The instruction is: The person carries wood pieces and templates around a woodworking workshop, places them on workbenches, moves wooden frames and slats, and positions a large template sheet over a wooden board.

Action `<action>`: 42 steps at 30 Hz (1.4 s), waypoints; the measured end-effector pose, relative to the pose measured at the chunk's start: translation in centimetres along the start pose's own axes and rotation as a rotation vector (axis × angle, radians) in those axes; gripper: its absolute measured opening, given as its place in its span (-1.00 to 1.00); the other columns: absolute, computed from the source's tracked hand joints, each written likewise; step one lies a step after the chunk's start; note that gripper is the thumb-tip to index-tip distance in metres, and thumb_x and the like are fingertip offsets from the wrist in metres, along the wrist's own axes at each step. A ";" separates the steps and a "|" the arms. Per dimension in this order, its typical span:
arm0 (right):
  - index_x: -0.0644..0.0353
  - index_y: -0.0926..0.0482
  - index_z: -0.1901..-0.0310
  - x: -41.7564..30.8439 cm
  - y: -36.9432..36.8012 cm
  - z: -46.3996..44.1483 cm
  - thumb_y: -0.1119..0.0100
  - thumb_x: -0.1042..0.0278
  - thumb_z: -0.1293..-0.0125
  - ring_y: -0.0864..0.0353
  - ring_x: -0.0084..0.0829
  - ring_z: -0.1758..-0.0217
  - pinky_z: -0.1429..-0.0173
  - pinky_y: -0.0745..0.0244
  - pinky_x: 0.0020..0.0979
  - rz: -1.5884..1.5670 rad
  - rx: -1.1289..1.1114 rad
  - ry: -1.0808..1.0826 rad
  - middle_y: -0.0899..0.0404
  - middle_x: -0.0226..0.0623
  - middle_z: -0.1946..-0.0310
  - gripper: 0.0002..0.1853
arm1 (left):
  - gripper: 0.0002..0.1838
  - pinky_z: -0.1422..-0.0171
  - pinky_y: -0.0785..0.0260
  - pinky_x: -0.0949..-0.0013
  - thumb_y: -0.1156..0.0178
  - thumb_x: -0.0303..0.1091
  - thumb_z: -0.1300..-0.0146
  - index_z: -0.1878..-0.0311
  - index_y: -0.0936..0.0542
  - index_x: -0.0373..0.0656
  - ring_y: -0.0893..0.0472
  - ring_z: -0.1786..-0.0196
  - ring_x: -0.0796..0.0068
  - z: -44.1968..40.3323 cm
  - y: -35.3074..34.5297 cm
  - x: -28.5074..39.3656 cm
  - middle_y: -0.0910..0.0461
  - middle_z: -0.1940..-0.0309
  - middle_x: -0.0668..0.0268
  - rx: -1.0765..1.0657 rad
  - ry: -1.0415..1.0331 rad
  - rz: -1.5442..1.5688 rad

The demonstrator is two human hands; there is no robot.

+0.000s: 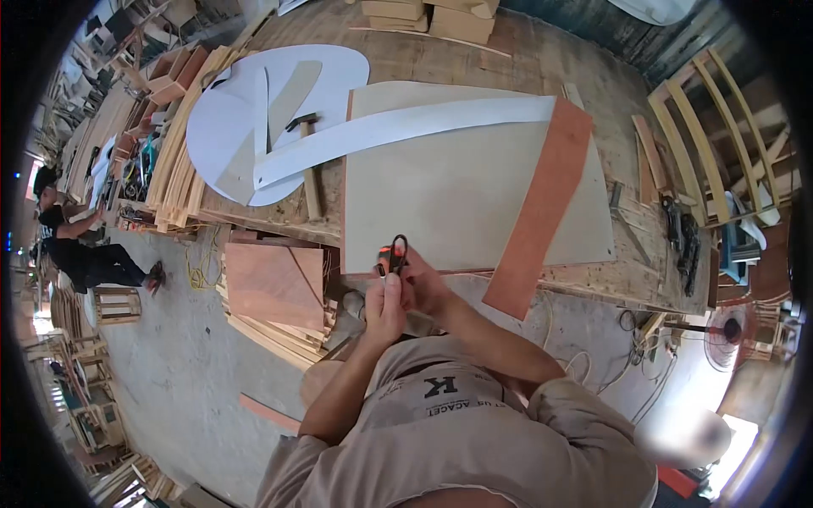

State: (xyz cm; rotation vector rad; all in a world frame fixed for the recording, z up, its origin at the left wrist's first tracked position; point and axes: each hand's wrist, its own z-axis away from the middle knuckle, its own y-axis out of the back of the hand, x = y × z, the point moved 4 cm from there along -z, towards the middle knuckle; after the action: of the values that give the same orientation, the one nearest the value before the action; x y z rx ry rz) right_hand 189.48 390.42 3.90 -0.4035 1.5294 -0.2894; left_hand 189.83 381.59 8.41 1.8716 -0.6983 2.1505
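Close in front of my body, at the near edge of the workbench (461,76), I hold a small black and orange tape measure (392,257) with a dark loop on it. My right hand (422,286) is closed around its right side. My left hand (386,311) is closed too, its thumb and fingers pinching the lower end. Beyond my hands lies a large pale board (432,199). A reddish-brown wooden strip (542,207) and a long white strip (406,124) rest across it.
A hammer (310,169) lies left of the board, beside a round white sheet (216,118). Wooden slats (190,140) are stacked at the bench's left end. Below the bench stands a pile topped by a brown panel (275,284). Another person (72,241) works at far left.
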 end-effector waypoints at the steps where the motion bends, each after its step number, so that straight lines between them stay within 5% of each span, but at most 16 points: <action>1: 0.10 -0.40 0.25 -0.1 2.1 0.5 0.12 0.04 -0.31 -0.50 -0.43 0.29 0.09 -0.42 -0.40 -0.165 0.161 -0.105 -0.49 -0.36 0.33 -0.71 | -0.54 0.53 -0.14 0.52 0.30 -0.14 -0.42 0.18 -0.50 -0.32 -0.31 0.61 0.63 -0.5 -1.2 0.4 -0.29 0.69 0.43 0.027 -0.008 0.078; 4: 0.08 -0.46 0.22 -2.2 7.0 3.8 0.10 0.02 -0.27 -0.51 -0.48 0.42 0.45 -0.43 -0.42 -0.635 0.594 -0.324 -0.53 -0.33 0.39 -0.69 | -0.52 0.47 -0.28 0.51 0.31 -0.14 -0.42 0.00 -0.44 -0.36 -0.43 0.49 0.57 -3.4 -0.5 1.2 -0.37 0.61 0.38 0.169 -0.102 0.038; 9: 0.09 -0.44 0.30 -4.1 16.2 9.3 0.19 -0.14 -0.32 -0.45 -0.54 0.50 0.45 -0.37 -0.46 -0.497 0.896 -0.073 -0.49 -0.42 0.49 -0.58 | -0.64 0.47 -0.23 0.52 0.14 -0.18 -0.36 0.16 -0.53 -0.27 -0.33 0.53 0.64 -9.1 11.1 -4.6 -0.33 0.60 0.44 0.194 0.090 -0.429; 12: 0.07 -0.48 0.39 -4.9 20.5 13.7 0.13 -0.14 -0.30 -0.46 -0.54 0.51 0.42 -0.36 -0.48 -0.467 1.006 0.104 -0.50 -0.42 0.52 -0.58 | -0.69 0.37 -0.24 0.43 0.04 -0.23 -0.27 0.19 -0.53 -0.30 -0.38 0.47 0.54 -10.8 15.4 -8.7 -0.46 0.51 0.33 0.179 -0.073 -0.723; 13: 0.06 -0.48 0.40 -4.7 21.0 14.7 0.09 -0.11 -0.29 -0.46 -0.53 0.52 0.43 -0.35 -0.49 -0.568 1.131 0.141 -0.48 -0.44 0.55 -0.61 | -0.70 0.32 -0.31 0.41 -0.02 -0.23 -0.25 0.17 -0.51 -0.30 -0.48 0.42 0.46 -10.9 17.7 -10.2 -0.54 0.41 0.26 0.081 0.077 -0.832; 18: 0.02 -0.45 0.26 -1.4 23.3 19.3 -0.15 -0.16 -0.11 -0.46 -0.49 0.47 0.43 -0.32 -0.41 -0.733 1.417 0.180 -0.49 -0.42 0.44 -0.59 | -0.57 0.40 -0.34 0.36 -0.20 -0.11 -0.11 0.18 -0.47 -0.35 -0.52 0.44 0.42 -8.5 20.1 -11.3 -0.54 0.49 0.16 0.179 0.196 -0.974; 21: 0.01 -0.44 0.34 -0.3 23.1 20.6 -0.16 -0.23 -0.06 -0.41 -0.46 0.49 0.44 -0.31 -0.37 -0.827 1.579 0.156 -0.46 -0.39 0.47 -0.56 | -0.50 0.40 -0.36 0.31 -0.24 -0.07 -0.06 0.15 -0.45 -0.35 -0.51 0.48 0.36 -8.7 19.9 -11.6 -0.53 0.50 0.16 0.197 0.287 -1.001; 24: 0.05 -0.42 0.38 0.5 25.6 21.4 -0.15 -0.20 -0.07 -0.39 -0.42 0.57 0.49 -0.30 -0.33 -0.842 1.621 0.142 -0.43 -0.33 0.55 -0.56 | -0.56 0.70 -0.21 0.44 -0.23 -0.07 -0.07 0.24 -0.47 -0.30 -0.39 0.67 0.54 -8.3 19.3 -12.3 -0.50 0.56 0.25 0.193 0.575 -0.730; 26: 0.10 -0.41 0.40 1.1 29.5 22.3 -0.17 -0.14 -0.09 -0.38 -0.39 0.62 0.53 -0.32 -0.34 -0.721 1.546 0.270 -0.40 -0.30 0.62 -0.58 | -0.61 0.79 -0.08 0.50 -0.23 -0.10 -0.09 0.28 -0.47 -0.28 -0.34 0.72 0.61 -7.8 19.2 -12.6 -0.47 0.60 0.30 0.242 0.552 -0.694; 30: 0.11 -0.41 0.42 -1.0 34.8 25.6 -0.22 -0.01 -0.08 -0.39 -0.40 0.63 0.56 -0.31 -0.39 -0.633 1.618 0.123 -0.37 -0.34 0.66 -0.64 | -0.61 0.79 -0.11 0.49 -0.23 -0.11 -0.11 0.22 -0.46 -0.27 -0.27 0.77 0.59 -7.2 21.1 -14.4 -0.35 0.67 0.38 0.274 0.592 -0.741; 32: 0.13 -0.43 0.38 -2.8 37.8 27.9 -0.27 0.15 -0.06 -0.40 -0.43 0.64 0.58 -0.31 -0.39 -0.384 1.733 0.092 -0.40 -0.34 0.62 -0.73 | -0.69 0.78 -0.04 0.48 -0.24 -0.20 -0.10 0.31 -0.43 -0.25 -0.30 0.75 0.57 -7.1 23.5 -16.2 -0.44 0.56 0.31 0.361 0.441 -0.781; 35: 0.18 -0.44 0.29 -5.7 46.6 29.9 -0.29 0.23 -0.02 -0.39 -0.44 0.68 0.60 -0.31 -0.38 -0.060 1.744 0.074 -0.44 -0.34 0.56 -0.70 | -0.66 0.76 -0.14 0.45 -0.27 -0.20 -0.06 0.28 -0.42 -0.25 -0.34 0.69 0.55 -5.1 19.3 -13.6 -0.43 0.57 0.31 0.532 0.521 -0.779; 37: 0.25 -0.42 0.17 -4.9 52.5 32.3 -0.31 0.23 0.01 -0.41 -0.45 0.65 0.57 -0.33 -0.39 0.781 1.850 -0.119 -0.47 -0.32 0.51 -0.59 | -0.61 0.72 -0.25 0.40 -0.27 -0.16 -0.04 0.20 -0.44 -0.25 -0.42 0.60 0.50 -4.2 20.0 -13.1 -0.45 0.53 0.29 0.564 0.630 -0.808; 42: 0.26 -0.39 0.08 -13.4 50.9 31.0 -0.31 0.12 0.02 -0.53 -0.24 0.35 0.30 -0.42 -0.25 1.024 1.873 -0.609 -0.53 -0.20 0.41 -0.47 | -0.57 0.70 -0.29 0.38 -0.24 -0.13 -0.05 0.12 -0.44 -0.23 -0.47 0.54 0.41 -5.5 19.8 -13.5 -0.48 0.42 0.25 0.602 0.663 -0.864</action>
State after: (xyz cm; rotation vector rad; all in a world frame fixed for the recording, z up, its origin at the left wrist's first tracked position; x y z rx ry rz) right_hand 216.55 444.31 -5.94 1.5684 0.2505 -0.5511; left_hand 178.44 369.08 -9.42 1.1135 0.8118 2.1905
